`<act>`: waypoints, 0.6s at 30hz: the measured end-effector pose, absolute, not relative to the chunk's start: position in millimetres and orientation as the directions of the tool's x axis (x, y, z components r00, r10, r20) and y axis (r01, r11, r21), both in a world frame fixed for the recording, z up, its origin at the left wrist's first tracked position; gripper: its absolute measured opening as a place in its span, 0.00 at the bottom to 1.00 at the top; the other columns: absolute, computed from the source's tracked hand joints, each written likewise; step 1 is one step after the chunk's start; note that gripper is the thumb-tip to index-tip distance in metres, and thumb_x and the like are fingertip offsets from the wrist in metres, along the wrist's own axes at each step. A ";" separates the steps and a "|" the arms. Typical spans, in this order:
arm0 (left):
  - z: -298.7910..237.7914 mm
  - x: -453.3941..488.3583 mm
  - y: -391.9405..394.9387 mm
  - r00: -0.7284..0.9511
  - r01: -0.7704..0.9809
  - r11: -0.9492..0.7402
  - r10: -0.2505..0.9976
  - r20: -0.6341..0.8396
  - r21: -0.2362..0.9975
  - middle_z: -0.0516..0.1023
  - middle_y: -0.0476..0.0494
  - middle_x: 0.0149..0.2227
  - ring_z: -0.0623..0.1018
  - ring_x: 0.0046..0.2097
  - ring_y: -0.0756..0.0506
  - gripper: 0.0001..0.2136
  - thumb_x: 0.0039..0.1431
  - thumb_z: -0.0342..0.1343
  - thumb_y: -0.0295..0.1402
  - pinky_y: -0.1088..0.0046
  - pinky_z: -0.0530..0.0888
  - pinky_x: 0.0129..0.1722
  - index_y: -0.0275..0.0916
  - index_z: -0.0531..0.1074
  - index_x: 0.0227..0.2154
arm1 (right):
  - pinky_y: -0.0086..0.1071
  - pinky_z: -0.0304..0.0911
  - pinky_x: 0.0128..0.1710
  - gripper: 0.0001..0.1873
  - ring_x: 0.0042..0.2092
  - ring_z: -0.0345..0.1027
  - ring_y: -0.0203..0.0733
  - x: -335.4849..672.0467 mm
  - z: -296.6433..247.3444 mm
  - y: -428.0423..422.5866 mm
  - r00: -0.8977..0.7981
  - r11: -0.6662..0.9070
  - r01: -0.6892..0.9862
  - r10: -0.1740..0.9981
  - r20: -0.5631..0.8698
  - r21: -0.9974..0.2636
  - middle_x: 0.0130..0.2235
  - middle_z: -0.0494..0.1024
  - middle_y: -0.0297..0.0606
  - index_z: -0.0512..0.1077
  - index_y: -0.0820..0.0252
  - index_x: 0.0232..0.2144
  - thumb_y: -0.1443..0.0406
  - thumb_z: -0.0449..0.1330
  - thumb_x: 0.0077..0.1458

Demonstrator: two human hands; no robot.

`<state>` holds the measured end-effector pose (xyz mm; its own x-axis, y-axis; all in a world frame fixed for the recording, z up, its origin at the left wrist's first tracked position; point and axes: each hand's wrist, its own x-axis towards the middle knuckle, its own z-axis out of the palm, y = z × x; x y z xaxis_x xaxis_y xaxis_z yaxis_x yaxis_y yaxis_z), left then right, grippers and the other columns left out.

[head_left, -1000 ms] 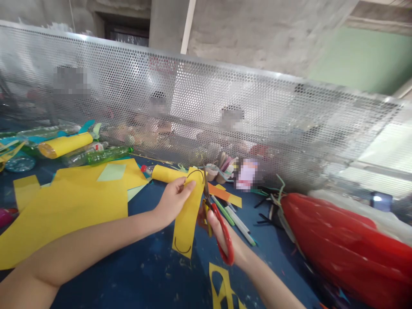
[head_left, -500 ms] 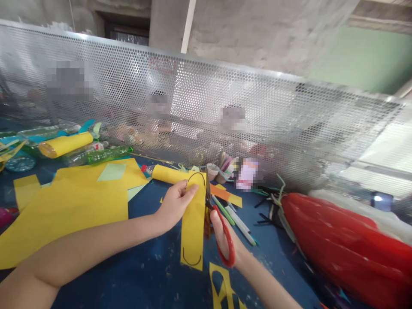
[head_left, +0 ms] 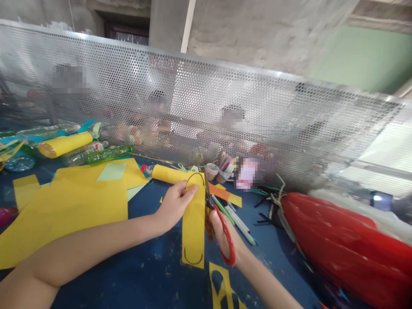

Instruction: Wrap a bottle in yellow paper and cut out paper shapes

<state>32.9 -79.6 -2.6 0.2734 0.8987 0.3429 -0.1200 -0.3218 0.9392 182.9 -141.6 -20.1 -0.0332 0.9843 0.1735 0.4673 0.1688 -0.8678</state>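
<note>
Pinched between the thumb and fingers of my left hand [head_left: 178, 199] is a long yellow paper strip [head_left: 193, 231], held near its upper end. Dark curved lines are drawn at both ends of the strip. My right hand [head_left: 222, 227] grips red-handled scissors [head_left: 229, 246], whose blades point up along the strip's upper right edge. Behind the strip lies a bottle wrapped in yellow paper [head_left: 169, 173], with a red cap. Below on the table is a yellow paper scrap [head_left: 222, 281] with cut-out holes.
Large yellow sheets [head_left: 80, 206] spread at the left, with plastic bottles [head_left: 109, 154] behind them. Markers [head_left: 240, 221] lie right of the scissors. A red plastic bag [head_left: 341, 240] fills the right side. A perforated metal screen [head_left: 199, 103] crosses the back, with people beyond it.
The lower end of the yellow strip has swung slightly to the right. The scissors have shifted a little, with both hands keeping their holds.
</note>
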 end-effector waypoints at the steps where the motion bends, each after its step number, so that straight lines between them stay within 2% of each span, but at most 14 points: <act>1: -2.5 33.0 -79.6 0.272 -0.113 -0.326 0.898 0.345 0.938 0.55 0.55 0.21 0.57 0.23 0.52 0.18 0.56 0.50 0.47 0.75 0.56 0.23 0.40 0.56 0.21 | 0.32 0.55 0.20 0.26 0.20 0.55 0.36 183.7 -20.8 -141.1 -0.050 0.162 0.456 0.986 0.156 -0.875 0.19 0.60 0.30 0.57 0.54 0.22 0.41 0.42 0.55; 12: -1.9 33.0 -80.0 0.287 -0.144 -0.303 0.898 0.333 0.942 0.55 0.55 0.21 0.58 0.24 0.53 0.16 0.57 0.50 0.45 0.76 0.57 0.23 0.39 0.57 0.23 | 0.28 0.50 0.14 0.27 0.17 0.49 0.32 186.0 -22.2 -139.9 -0.036 0.093 0.386 0.996 0.086 -0.918 0.19 0.54 0.26 0.55 0.55 0.24 0.39 0.43 0.52; 18: -0.4 33.3 -79.8 0.284 -0.212 -0.261 0.906 0.315 0.942 0.59 0.54 0.21 0.60 0.24 0.52 0.17 0.57 0.50 0.46 0.75 0.59 0.24 0.38 0.60 0.22 | 0.29 0.50 0.15 0.27 0.18 0.50 0.33 185.3 -14.4 -141.2 -0.012 0.133 0.482 0.989 0.146 -0.866 0.17 0.55 0.27 0.54 0.55 0.22 0.40 0.43 0.53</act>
<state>33.3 -79.8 -0.4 0.2837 0.9058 0.3147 -0.2119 -0.2608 0.9418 185.3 -141.2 -14.4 -0.0118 0.9893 0.1457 0.4822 0.1332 -0.8659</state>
